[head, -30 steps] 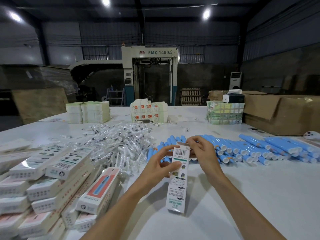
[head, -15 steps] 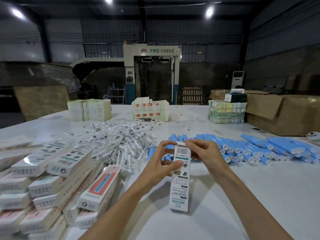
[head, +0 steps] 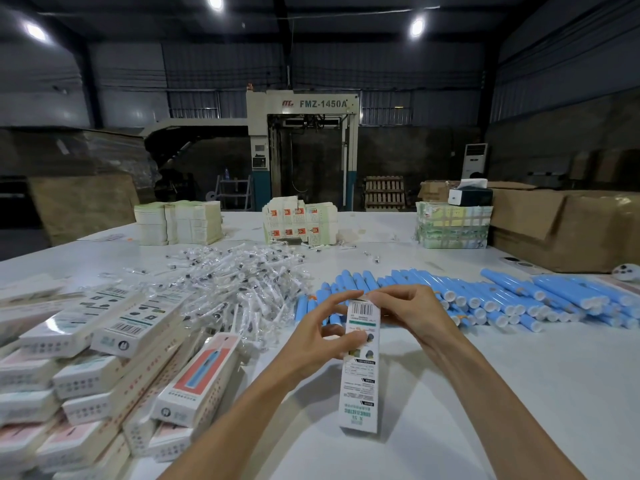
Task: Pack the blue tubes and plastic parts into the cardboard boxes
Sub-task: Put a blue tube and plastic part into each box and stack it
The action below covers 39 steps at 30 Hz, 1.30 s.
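Note:
A slim white printed carton (head: pixel 360 382) stands on end on the white table (head: pixel 519 393), barcode side toward me. My left hand (head: pixel 322 336) grips its upper part with thumb and fingers. My right hand (head: pixel 410 311) pinches the flap at its top end. Behind the hands lies a long row of blue tubes (head: pixel 502 299) with white caps. A heap of clear-wrapped plastic parts (head: pixel 235 282) lies to the left of the tubes.
Filled cartons (head: pixel 104 375) are piled at the near left. Stacks of flat cartons (head: pixel 180 221), (head: pixel 299 220) and a strapped bundle (head: pixel 453 226) stand at the back. A large brown cardboard box (head: pixel 571 230) sits at the right, a big machine (head: pixel 301 150) beyond the table.
The carton has stayed upright in both hands. My right fingers have moved onto its top flap, and my left fingers have spread round the upper end.

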Motion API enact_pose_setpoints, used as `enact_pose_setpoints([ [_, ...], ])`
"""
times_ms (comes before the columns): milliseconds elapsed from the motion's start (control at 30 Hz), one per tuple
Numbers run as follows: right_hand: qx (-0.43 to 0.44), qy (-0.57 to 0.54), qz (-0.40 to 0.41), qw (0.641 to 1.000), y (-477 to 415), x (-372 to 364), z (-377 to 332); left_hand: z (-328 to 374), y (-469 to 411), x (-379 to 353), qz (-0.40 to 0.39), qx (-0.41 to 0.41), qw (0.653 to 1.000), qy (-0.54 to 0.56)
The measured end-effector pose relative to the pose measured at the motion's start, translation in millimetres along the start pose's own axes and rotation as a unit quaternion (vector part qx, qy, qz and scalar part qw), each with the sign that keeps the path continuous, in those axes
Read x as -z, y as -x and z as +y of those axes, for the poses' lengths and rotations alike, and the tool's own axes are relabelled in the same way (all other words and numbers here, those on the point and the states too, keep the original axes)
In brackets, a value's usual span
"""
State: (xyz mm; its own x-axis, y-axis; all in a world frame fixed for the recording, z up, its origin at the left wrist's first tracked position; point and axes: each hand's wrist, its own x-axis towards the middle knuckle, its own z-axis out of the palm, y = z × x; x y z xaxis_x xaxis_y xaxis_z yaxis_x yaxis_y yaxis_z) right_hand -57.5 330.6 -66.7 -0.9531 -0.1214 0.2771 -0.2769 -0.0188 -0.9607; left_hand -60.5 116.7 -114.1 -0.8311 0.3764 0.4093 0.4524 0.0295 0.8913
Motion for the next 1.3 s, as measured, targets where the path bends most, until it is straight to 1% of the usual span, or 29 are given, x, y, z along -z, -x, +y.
enact_pose_setpoints([
  [133,0.01,0.03,-0.018,0.999,1,1,1,0,-1,1,0.007,0.0,1.0,-0.001],
  [300,0.043,0.059,-0.05,0.996,5,3,2,-2,-2,2,0.033,-0.002,0.999,-0.001],
  [433,0.073,0.093,-0.022,0.993,3,-1,6,0,-1,5,0.03,-0.009,0.999,0.017],
  [533,0.093,0.104,-0.011,0.99,3,-4,7,1,-1,4,0.034,-0.014,0.999,0.011],
  [767,0.115,0.108,0.018,0.987,-3,-4,16,-1,0,0,0.056,-0.004,0.998,0.038],
  [933,0.099,0.097,0.017,0.99,-7,-8,26,-7,-2,-3,0.071,0.009,0.996,0.061],
  [1033,0.068,0.051,0.043,0.995,-7,-15,36,-12,-3,-7,0.092,0.019,0.992,0.082],
  [1100,0.065,0.042,0.063,0.995,-6,-19,39,-14,-5,-7,0.118,0.025,0.988,0.098],
  [1200,0.069,0.083,0.054,0.993,-5,-23,40,-19,-5,-3,0.163,0.031,0.981,0.104],
  [1300,0.062,0.198,0.004,0.978,1,-34,47,-22,-5,1,0.198,0.039,0.975,0.097],
])
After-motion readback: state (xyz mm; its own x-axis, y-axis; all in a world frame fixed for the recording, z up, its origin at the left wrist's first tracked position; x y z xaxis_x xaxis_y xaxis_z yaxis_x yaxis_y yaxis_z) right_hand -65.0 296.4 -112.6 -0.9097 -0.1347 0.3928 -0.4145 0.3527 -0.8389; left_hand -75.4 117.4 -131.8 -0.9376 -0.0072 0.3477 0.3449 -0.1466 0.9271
